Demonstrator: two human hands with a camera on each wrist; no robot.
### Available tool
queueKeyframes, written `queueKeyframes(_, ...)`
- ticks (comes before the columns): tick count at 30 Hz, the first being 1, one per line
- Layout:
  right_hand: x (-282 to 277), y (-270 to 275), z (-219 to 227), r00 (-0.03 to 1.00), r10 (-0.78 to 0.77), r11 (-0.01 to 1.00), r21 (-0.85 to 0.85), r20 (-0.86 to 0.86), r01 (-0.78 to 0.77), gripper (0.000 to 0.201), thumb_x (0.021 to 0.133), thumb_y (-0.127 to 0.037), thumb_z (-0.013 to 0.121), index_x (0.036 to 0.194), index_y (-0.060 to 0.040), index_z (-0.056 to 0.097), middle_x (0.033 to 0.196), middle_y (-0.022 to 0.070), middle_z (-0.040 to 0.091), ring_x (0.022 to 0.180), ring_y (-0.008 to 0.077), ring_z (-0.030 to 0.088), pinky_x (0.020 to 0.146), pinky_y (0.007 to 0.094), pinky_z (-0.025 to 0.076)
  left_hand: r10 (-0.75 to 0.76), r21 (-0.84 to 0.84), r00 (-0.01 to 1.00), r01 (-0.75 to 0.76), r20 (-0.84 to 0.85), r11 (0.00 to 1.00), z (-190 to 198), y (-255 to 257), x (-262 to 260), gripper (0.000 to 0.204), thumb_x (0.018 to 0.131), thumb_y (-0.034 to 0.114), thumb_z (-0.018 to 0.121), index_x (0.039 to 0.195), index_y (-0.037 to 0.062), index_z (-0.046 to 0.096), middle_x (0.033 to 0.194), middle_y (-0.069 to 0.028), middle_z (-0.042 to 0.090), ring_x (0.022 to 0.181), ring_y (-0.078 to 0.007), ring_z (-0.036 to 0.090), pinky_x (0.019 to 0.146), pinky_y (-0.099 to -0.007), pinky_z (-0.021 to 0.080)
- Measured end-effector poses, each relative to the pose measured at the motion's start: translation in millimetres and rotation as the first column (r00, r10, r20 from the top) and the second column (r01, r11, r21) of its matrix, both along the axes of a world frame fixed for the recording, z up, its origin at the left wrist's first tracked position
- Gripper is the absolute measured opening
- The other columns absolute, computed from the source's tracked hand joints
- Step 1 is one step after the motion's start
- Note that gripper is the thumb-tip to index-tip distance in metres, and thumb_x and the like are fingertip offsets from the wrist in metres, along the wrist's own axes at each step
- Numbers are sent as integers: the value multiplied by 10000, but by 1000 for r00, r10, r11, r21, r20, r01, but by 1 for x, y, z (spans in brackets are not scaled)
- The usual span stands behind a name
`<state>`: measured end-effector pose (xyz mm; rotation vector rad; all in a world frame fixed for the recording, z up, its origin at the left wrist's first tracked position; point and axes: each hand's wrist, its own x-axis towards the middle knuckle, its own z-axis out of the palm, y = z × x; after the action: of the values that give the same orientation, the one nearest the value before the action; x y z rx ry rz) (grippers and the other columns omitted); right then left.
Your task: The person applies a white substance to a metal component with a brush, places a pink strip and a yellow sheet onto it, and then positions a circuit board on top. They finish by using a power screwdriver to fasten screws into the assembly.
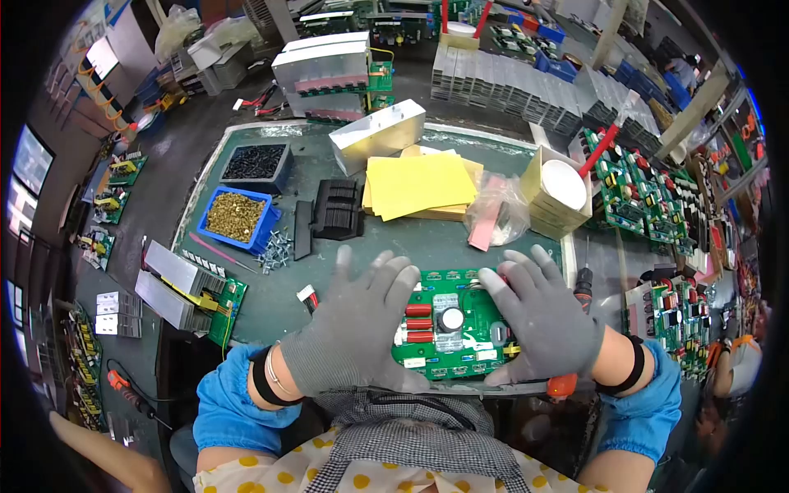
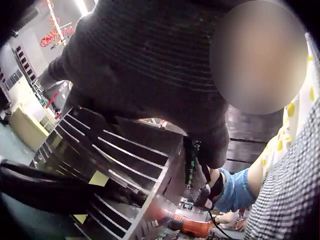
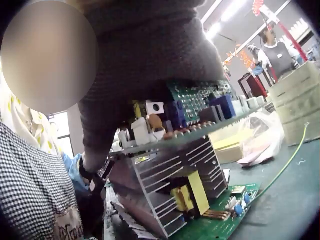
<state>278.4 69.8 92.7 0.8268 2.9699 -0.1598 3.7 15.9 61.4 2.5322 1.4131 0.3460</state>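
In the head view, a green circuit board (image 1: 475, 306) with red components and a white-topped round capacitor (image 1: 450, 320) lies in front of the body. My gray-gloved left hand (image 1: 349, 324) spans its left side, fingers toward the far edge and thumb at the near edge. The gloved right hand (image 1: 551, 316) grips the right side the same way. The right wrist view shows this board (image 3: 200, 129) above finned metal heat sinks (image 3: 157, 182), over a lower green board (image 3: 212, 227). Fins of a heat sink (image 2: 127, 145) also show below my left hand in the left wrist view.
Beyond the board are yellow sheets (image 1: 419, 185), black parts (image 1: 337, 209), a blue bin of brass-colored pieces (image 1: 238, 218) and loose screws (image 1: 278, 251). Another heat-sink assembly (image 1: 185, 287) stands left. A screwdriver (image 1: 583, 287) is at the right; a box (image 1: 559, 197) holds a white roll.
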Motion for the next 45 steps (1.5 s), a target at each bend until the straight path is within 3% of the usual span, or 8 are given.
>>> queueKeyframes(10, 3, -13, -10, 999, -11, 998, 68, -43, 13, 1139, 606, -653, 793, 1399, 77, 424, 1248, 260, 483, 1256, 434, 445, 1084, 633, 289, 25, 40, 994, -21, -103, 999, -3, -17, 4, 1247, 570, 800, 725, 1354, -106, 380, 1377, -264, 475, 1337, -403, 460, 1104, -707, 161)
queueKeyframes(23, -1, -4, -13, 995, -24, 998, 65, 96, 17, 1187, 593, -635, 805, 1435, 86, 382, 1256, 261, 479, 1286, 416, 423, 1127, 590, 269, 21, 62, 993, -14, -120, 998, -1, -9, 7, 1186, 586, 745, 753, 1343, -104, 415, 1362, -260, 491, 1326, -400, 465, 1118, -694, 161)
queueKeyframes(29, -1, -7, -7, 980, -74, 997, 16, 187, 72, 1350, 514, -749, 790, 1487, 59, 318, 1404, 271, 422, 1380, 432, 355, 1176, 606, 174, 64, -16, 932, -75, -357, 997, 7, -6, 17, 1201, 575, 769, 734, 1357, -86, 416, 1407, -265, 457, 1395, -379, 390, 1157, -673, 141)
queueKeyframes(31, 0, -7, -1, 974, -94, 989, 130, 205, 68, 1415, 506, -792, 776, 1531, 25, 243, 1516, 279, 335, 1457, 430, 265, 1181, 626, 142, 53, -116, 898, -115, -437, 987, 25, -3, 27, 1185, 566, 763, 749, 1334, -81, 429, 1380, -267, 468, 1388, -386, 394, 1167, -665, 124)
queueKeyframes(35, -3, -5, 21, 989, -144, 967, 207, -40, 149, 1388, 587, -799, 739, 1549, 23, 169, 1577, 272, 273, 1486, 421, 220, 1193, 603, 139, 22, -192, 853, -143, -522, 971, 42, 3, 41, 1059, 543, 751, 774, 1196, -43, 519, 1294, -250, 551, 1294, -394, 487, 1192, -610, 117)
queueKeyframes(39, -23, -22, 29, 994, -69, 954, 285, -84, 90, 1307, 596, -701, 798, 1513, 53, 253, 1500, 302, 380, 1428, 414, 344, 1176, 551, 238, 26, -216, 809, -187, -587, 958, 48, 6, 51, 1010, 528, 716, 798, 1171, -42, 619, 1220, -222, 644, 1228, -373, 581, 1176, -549, 212)
queueKeyframes(41, -39, -28, 27, 997, -68, 986, 155, 25, 64, 1256, 602, -645, 827, 1494, 58, 289, 1464, 288, 428, 1395, 410, 391, 1153, 526, 293, 38, -153, 826, -150, -562, 977, 37, 11, 45, 818, 515, 694, 812, 954, 8, 733, 988, -185, 733, 999, -355, 697, 1040, -467, 430)
queueKeyframes(45, -65, -30, 19, 990, -79, 996, -37, 113, 84, 1173, 601, -521, 881, 1462, 61, 337, 1408, 254, 496, 1340, 384, 467, 1100, 451, 393, 16, -161, 843, -121, -537, 979, 29, 16, 41, 794, 535, 669, 818, 1012, 37, 747, 994, -164, 739, 977, -328, 703, 911, -404, 513)
